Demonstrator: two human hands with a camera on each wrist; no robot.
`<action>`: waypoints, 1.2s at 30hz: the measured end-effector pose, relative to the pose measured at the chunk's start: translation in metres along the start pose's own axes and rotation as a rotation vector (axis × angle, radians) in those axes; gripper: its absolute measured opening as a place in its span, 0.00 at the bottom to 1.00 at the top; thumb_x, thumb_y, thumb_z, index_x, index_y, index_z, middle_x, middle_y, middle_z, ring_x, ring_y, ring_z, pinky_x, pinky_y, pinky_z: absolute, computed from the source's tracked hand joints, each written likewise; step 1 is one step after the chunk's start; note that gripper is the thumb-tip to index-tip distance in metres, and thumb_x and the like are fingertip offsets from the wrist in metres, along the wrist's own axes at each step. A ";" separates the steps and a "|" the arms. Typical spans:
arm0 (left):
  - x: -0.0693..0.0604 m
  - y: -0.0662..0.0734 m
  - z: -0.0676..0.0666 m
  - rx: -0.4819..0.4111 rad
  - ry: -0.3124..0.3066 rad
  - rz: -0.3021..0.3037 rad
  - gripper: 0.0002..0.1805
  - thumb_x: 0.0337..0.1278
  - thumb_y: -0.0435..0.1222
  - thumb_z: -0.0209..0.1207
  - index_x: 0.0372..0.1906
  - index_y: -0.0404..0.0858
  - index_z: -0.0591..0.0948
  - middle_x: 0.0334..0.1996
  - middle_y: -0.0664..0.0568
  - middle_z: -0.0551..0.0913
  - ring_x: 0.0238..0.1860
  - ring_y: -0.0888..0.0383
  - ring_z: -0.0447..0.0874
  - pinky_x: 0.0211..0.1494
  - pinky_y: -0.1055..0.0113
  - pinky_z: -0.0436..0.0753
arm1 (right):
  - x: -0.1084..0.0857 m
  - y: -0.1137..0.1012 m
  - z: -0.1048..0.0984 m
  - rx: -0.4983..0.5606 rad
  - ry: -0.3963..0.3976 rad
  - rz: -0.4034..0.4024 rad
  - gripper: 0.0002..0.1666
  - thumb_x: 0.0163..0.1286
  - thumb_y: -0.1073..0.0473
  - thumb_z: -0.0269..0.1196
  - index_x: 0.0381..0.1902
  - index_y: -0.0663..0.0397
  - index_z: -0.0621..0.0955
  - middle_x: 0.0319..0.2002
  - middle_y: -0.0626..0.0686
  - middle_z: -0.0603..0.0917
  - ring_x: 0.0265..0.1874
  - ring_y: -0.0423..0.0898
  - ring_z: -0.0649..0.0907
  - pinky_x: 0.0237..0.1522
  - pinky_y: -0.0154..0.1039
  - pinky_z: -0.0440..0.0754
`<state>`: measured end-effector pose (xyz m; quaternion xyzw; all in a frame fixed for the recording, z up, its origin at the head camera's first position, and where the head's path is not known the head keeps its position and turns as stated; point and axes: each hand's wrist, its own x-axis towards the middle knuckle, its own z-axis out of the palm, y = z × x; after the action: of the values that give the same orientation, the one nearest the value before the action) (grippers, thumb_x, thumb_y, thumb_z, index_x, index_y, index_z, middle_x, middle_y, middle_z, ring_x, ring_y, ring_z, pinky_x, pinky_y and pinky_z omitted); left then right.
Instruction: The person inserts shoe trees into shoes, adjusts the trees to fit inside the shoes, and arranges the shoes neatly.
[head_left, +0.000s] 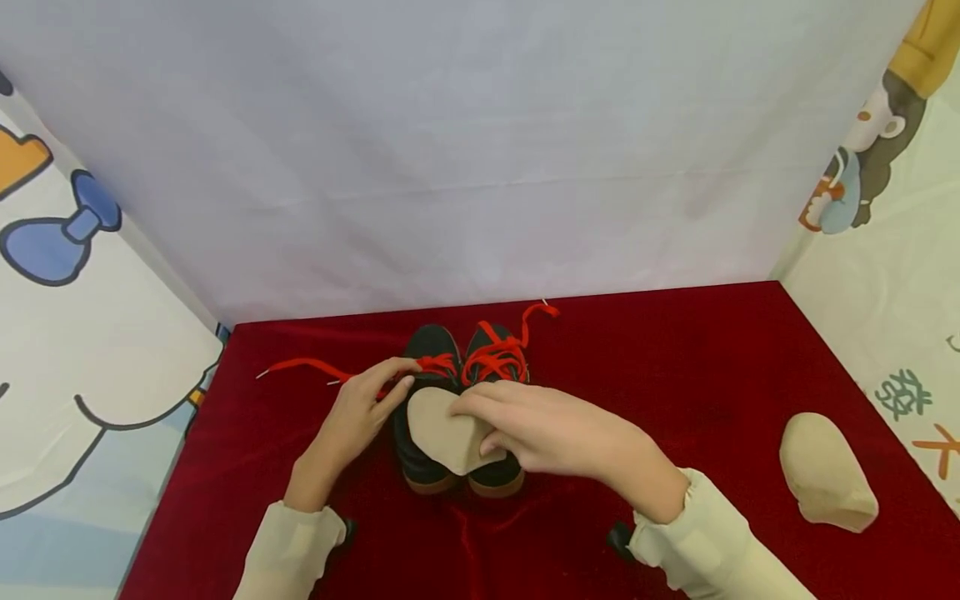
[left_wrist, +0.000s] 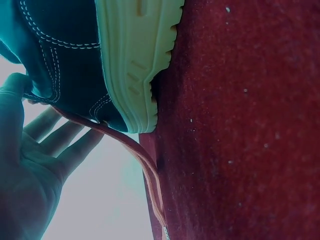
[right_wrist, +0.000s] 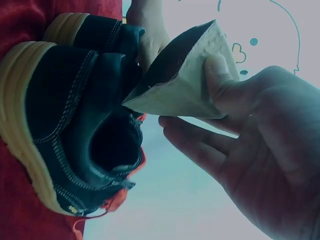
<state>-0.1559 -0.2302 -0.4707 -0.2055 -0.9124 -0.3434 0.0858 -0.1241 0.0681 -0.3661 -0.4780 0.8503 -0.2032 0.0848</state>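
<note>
Two dark shoes [head_left: 427,471] with red laces [head_left: 498,360] and tan soles stand side by side, toes toward the back. Over their openings my right hand [head_left: 551,429] pinches a beige, hollow shaped insert [head_left: 442,429] between thumb and fingers. In the right wrist view the insert [right_wrist: 192,85] is above the shoes, and the opening of the nearer shoe [right_wrist: 117,145] shows dark inside. My left hand [head_left: 363,412] touches the left shoe by its tongue and laces. The left wrist view has the thumb and fingers of that hand [left_wrist: 37,145] at the upper of the shoe [left_wrist: 70,65].
A second beige insert [head_left: 825,471] lies at the right on the red cloth [head_left: 660,358]. Loose lace ends stretch left and back right from the shoes. A pale curtain [head_left: 480,167] hangs behind, with printed cloths at both sides.
</note>
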 end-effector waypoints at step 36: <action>-0.024 -0.013 -0.010 -0.598 -0.239 -0.232 0.27 0.84 0.42 0.46 0.80 0.57 0.63 0.82 0.54 0.60 0.84 0.42 0.51 0.80 0.32 0.55 | 0.060 -0.023 0.035 -0.303 0.014 0.216 0.49 0.80 0.44 0.58 0.86 0.53 0.49 0.66 0.51 0.81 0.62 0.49 0.82 0.51 0.40 0.88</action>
<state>-0.1395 -0.2533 -0.4775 -0.1551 -0.7924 -0.5765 -0.1254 -0.1268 -0.0027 -0.3846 -0.3897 0.9182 -0.0658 0.0274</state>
